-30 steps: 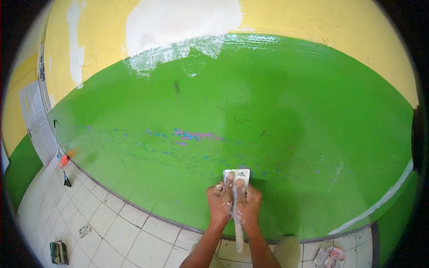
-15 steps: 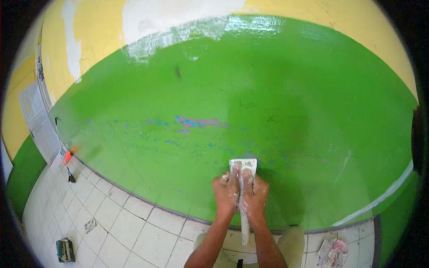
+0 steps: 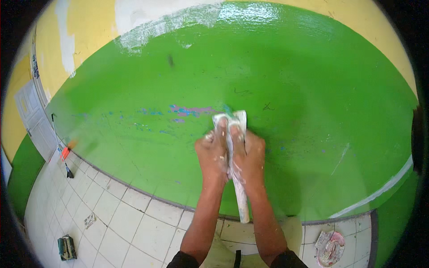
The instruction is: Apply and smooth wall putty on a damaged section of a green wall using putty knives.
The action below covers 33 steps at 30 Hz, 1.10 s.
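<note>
Both hands press a paint-caked scraper flat against the green wall. My left hand grips its left side and my right hand its right side, fingers over the wide blade near the top. The white handle runs down between my wrists to about the wall's lower edge. The blade tip sits just right of a patch of blue and pink marks where the green paint is worn. Both hands are speckled with white plaster.
White and yellow patches run along the top of the wall. The white tiled floor holds a broom with an orange part, a small green tool and a smeared round dish. A white door stands at the left.
My hands and the scraper have slid up the wall, toward the blue and pink marks. The view has tilted so more floor shows below.
</note>
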Motion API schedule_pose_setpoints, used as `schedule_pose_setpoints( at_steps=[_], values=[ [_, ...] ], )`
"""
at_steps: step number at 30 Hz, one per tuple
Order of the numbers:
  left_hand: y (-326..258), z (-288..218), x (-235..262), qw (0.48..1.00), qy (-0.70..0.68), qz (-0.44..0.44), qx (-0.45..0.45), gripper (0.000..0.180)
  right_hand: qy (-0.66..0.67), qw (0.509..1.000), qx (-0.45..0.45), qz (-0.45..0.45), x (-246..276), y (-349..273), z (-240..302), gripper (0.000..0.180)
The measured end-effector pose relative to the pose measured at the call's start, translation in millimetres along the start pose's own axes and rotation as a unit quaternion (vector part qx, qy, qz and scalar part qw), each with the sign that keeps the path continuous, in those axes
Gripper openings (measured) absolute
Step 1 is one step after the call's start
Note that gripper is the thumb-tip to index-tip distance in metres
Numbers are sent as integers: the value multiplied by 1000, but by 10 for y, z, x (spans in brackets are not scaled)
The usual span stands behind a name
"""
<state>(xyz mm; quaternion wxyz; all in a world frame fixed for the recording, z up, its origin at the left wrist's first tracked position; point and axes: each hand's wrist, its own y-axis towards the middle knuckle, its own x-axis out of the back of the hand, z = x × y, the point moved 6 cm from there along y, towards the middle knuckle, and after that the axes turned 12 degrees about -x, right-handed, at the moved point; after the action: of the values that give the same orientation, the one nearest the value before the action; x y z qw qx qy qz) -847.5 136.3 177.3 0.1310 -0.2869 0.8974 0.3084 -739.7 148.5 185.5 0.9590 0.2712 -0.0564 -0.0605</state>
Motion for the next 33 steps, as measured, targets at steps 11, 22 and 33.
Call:
schedule_pose_setpoints(
  at_steps=[11, 22, 33],
  values=[
    [-383, 420, 283, 997, 81, 14, -6, 46, 8, 997, -76, -2, 30, -345, -434, 43],
    [-154, 200, 160, 989, 117, 33, -83, 45, -14, 1000, -22, -10, 54, -162, -244, 41],
    [-209, 302, 147, 996, 85, 8, -2, 45, 26, 997, -67, -4, 126, -173, -149, 42]
  ],
)
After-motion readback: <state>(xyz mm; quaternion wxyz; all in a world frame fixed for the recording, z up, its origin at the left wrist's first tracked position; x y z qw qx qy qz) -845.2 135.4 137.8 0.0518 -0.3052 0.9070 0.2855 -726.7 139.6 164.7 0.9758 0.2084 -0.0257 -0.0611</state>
